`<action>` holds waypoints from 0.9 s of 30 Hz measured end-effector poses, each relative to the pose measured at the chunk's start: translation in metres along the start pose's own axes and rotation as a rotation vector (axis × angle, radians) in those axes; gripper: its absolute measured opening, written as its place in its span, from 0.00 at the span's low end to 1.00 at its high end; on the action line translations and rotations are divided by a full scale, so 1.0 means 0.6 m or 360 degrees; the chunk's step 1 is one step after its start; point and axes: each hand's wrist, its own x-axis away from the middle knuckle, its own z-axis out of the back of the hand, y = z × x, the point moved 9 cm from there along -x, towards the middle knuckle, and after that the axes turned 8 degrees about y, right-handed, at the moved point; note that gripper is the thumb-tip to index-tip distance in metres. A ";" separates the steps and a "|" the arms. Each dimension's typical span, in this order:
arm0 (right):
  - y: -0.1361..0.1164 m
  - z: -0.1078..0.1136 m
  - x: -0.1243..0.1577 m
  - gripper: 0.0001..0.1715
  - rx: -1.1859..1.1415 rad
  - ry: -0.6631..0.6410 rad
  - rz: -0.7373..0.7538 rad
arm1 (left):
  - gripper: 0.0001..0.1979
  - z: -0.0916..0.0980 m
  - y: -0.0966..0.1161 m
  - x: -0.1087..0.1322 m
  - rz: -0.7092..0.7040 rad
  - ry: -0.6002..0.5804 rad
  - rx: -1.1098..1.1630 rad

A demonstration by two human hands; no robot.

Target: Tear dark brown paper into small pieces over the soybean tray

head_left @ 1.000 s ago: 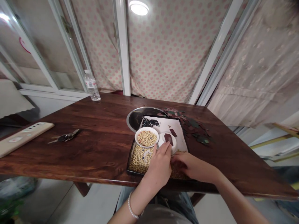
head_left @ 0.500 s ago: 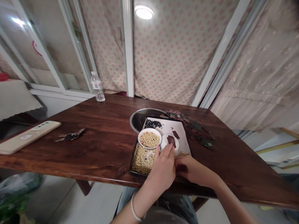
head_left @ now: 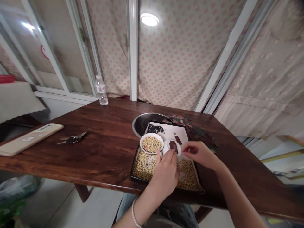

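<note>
My left hand (head_left: 166,172) reaches over the near rim of a white dish (head_left: 179,158), its fingers together and little finger lifted; the thumb is hidden. Its fingertips touch the near end of dark red flat pieces (head_left: 173,146) lying on the dish. At the dish's right side, my right hand (head_left: 198,154) has thumb and forefinger in a pinch; anything between them is too small to make out. Left of the dish, a white bowl (head_left: 152,144) holds pale yellow beans with a few coloured beads. Both stand in a shallow black-edged tray (head_left: 169,126) with loose beans (head_left: 187,180) along its near side.
Small black beads (head_left: 155,128) lie in the tray's far left corner. Behind it is a round dark inset (head_left: 140,123) with a metal rim. Green and reddish scraps (head_left: 199,129) are spread at right. Keys (head_left: 74,138), a phone (head_left: 32,139) and a water bottle (head_left: 102,91) sit leftward.
My right hand has risen from the tray's near right corner to the dish's right side, uncovering the beans there. My left hand stays at the dish. The camera view has shifted slightly.
</note>
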 end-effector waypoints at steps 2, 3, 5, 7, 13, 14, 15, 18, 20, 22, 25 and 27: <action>0.004 -0.003 -0.029 0.07 -0.0043 0.0047 0.0061 | 0.25 0.002 0.002 -0.004 -0.0001 0.0019 -0.0044; 0.005 -0.008 -0.040 0.07 -0.0051 0.0072 0.0093 | 0.24 0.003 0.003 -0.005 -0.0006 0.0026 -0.0068; 0.009 -0.018 -0.053 0.06 -0.0028 0.0134 0.0150 | 0.24 0.003 0.005 -0.006 -0.0018 0.0035 -0.0103; 0.014 -0.025 -0.055 0.06 0.0008 0.0209 0.0180 | 0.23 0.003 0.005 -0.006 -0.0026 0.0036 -0.0104; 0.038 -0.025 -0.044 0.06 -0.0011 0.0325 0.0142 | 0.22 -0.003 0.002 -0.002 -0.0014 0.0012 -0.0055; 0.042 -0.026 -0.044 0.06 -0.0046 0.0323 0.0126 | 0.22 -0.004 0.001 -0.002 -0.0011 0.0013 -0.0053; 0.045 -0.026 -0.044 0.06 -0.0088 0.0321 0.0112 | 0.22 -0.005 0.001 -0.002 -0.0012 0.0013 -0.0052; 0.051 -0.028 -0.047 0.06 -0.0208 0.0317 0.0078 | 0.22 -0.008 0.002 -0.002 -0.0025 0.0003 -0.0051; 0.053 -0.030 -0.048 0.07 -0.0241 0.0318 0.0061 | 0.22 -0.009 0.002 -0.003 -0.0021 -0.0002 -0.0047; 0.055 -0.030 -0.048 0.07 -0.0257 0.0323 0.0054 | 0.22 -0.009 0.001 -0.003 -0.0007 -0.0010 -0.0043; 0.061 -0.028 -0.047 0.08 -0.0279 0.0364 0.0045 | 0.22 -0.009 0.001 -0.004 0.0011 -0.0026 -0.0040; 0.067 -0.024 -0.046 0.09 -0.0266 0.0416 0.0022 | 0.22 -0.008 0.001 -0.005 0.0013 -0.0035 -0.0045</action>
